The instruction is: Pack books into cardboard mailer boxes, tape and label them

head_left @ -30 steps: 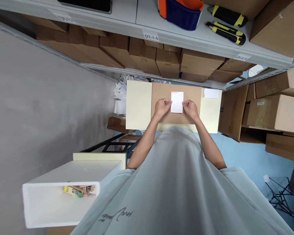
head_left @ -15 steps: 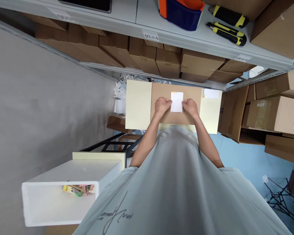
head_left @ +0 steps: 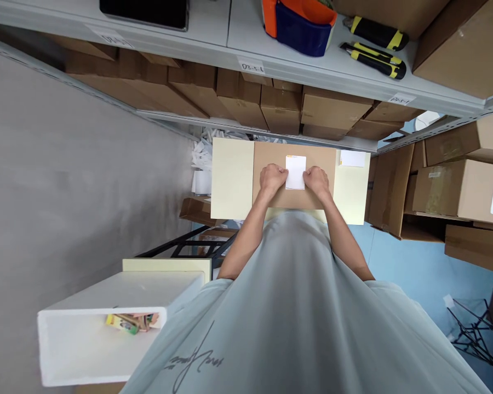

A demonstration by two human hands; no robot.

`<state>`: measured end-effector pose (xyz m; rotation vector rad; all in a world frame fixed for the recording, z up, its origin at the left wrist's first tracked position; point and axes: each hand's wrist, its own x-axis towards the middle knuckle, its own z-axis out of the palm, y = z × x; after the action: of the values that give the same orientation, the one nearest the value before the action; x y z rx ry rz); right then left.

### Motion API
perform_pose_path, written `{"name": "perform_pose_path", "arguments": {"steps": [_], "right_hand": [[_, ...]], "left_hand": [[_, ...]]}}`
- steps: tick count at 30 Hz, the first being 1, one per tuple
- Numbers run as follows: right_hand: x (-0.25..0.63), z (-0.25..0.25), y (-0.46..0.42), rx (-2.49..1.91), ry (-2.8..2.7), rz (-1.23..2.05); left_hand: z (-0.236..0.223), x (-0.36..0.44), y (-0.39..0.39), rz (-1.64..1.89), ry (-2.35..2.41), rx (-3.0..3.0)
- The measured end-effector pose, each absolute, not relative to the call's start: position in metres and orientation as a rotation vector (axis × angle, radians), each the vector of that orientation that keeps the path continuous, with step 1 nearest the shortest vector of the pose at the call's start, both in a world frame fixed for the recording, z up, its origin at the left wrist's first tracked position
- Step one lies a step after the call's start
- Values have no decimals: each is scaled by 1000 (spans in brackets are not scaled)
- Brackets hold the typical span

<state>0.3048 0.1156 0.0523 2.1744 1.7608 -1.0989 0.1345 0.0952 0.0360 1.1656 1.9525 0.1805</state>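
A small white label [head_left: 296, 172] with a yellow mark at its top edge is over the middle of a flat brown cardboard piece [head_left: 271, 152]. My left hand [head_left: 273, 178] pinches the label's left edge, fingers curled. On the opposite edge, my right hand [head_left: 317, 179] pinches it the same way. Whether the label touches the cardboard I cannot tell. Beneath the cardboard is a pale yellow tabletop [head_left: 232, 180]. Another white label or stack of them [head_left: 352, 158] lies at the table's far right corner.
Beyond the table, a grey shelf [head_left: 213, 52] bears cardboard boxes [head_left: 337, 106], box cutters [head_left: 373, 60] and an orange and blue holder [head_left: 302, 27]. More boxes [head_left: 439, 189] are stacked at right. A white bin [head_left: 102, 350] stands at lower left.
Both hands still pinch the label over the cardboard. The view has shifted slightly; my right hand sits marginally further left, and little else differs.
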Motion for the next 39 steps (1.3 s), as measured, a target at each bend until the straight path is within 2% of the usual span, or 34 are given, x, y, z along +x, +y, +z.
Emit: {"name": "perform_pose_path", "arguments": {"steps": [6, 16, 39], "right_hand": [[304, 51, 112, 2178, 1786, -1066], [309, 46, 108, 2198, 1847, -1077], [311, 38, 103, 2201, 1913, -1066]], "left_hand": [[29, 133, 88, 228, 1949, 1348], [21, 126, 84, 321, 1884, 1331], [27, 128, 84, 279, 1902, 1336]]}}
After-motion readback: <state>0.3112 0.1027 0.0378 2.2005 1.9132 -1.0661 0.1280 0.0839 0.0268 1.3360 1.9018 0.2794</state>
